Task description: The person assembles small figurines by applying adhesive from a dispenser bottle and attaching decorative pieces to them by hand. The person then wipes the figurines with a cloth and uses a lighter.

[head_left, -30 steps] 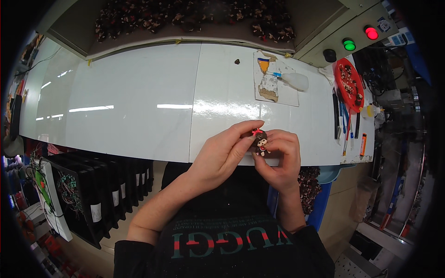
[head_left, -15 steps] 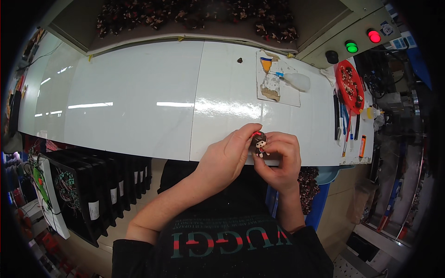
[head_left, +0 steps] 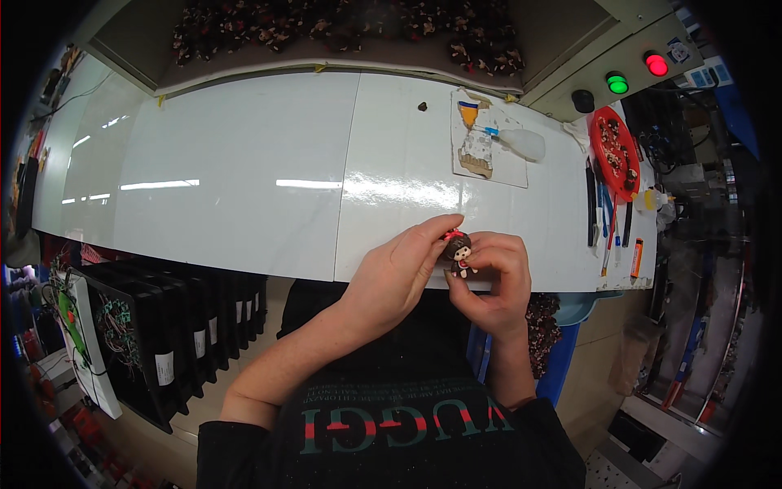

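Observation:
A small doll figurine (head_left: 462, 253) with brown hair, a pale face and a red bow is held upright near the table's front edge. My left hand (head_left: 394, 273) closes on its head from the left, the fingers bent over the bow. My right hand (head_left: 498, 277) pinches the body between thumb and fingers from the right. Parts of the doll's back and sides are hidden by my fingers.
A white board (head_left: 509, 171) carries a squeeze bottle (head_left: 523, 144). At the right lie a red tray (head_left: 601, 155) of small parts, several pens and brushes, and an orange tube (head_left: 636, 257). Many figurines (head_left: 326, 28) fill the machine's opening. A blue bin (head_left: 556, 371) stands below the table.
The doll has turned and tilted slightly in my fingers, showing more of the red bow. My hands have shifted only a little.

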`<state>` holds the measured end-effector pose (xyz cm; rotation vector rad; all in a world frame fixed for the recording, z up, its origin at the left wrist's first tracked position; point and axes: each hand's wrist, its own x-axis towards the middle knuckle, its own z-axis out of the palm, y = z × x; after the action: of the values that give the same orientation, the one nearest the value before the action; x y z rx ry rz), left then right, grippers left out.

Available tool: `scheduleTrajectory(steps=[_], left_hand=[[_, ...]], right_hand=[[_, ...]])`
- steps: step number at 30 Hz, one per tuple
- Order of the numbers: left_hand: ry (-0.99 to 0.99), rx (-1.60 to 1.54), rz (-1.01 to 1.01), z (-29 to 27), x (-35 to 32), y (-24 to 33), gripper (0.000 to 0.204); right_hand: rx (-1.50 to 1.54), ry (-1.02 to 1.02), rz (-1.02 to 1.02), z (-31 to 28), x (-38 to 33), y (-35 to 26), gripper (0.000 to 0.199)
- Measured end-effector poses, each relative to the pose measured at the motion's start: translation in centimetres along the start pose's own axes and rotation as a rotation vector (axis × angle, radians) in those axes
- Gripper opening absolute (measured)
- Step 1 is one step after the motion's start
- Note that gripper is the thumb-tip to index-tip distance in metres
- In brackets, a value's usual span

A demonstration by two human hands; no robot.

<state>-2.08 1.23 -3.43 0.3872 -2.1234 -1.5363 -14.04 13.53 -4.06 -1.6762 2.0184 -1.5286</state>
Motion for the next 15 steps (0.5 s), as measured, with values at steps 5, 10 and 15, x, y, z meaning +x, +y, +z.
scheduleTrajectory(steps=[5, 10, 15], left_hand=[[-0.022, 0.032, -0.015, 0.2, -0.2, -0.2, 0.025], [0.006, 0.028, 0.012, 0.2, 0.0, -0.2, 0.025], [-0.052, -0.123, -0.022, 0.6, 1.3, 1.2, 0.023]], right_hand=[[0.028, -0.013, 0.012, -0.1, 0.1, 0.0, 0.04], [0.037, -0.013, 0.015, -0.2, 0.2, 0.2, 0.04], [0.136, 0.055, 0.102, -1.7, 0.4, -0.3, 0.038]])
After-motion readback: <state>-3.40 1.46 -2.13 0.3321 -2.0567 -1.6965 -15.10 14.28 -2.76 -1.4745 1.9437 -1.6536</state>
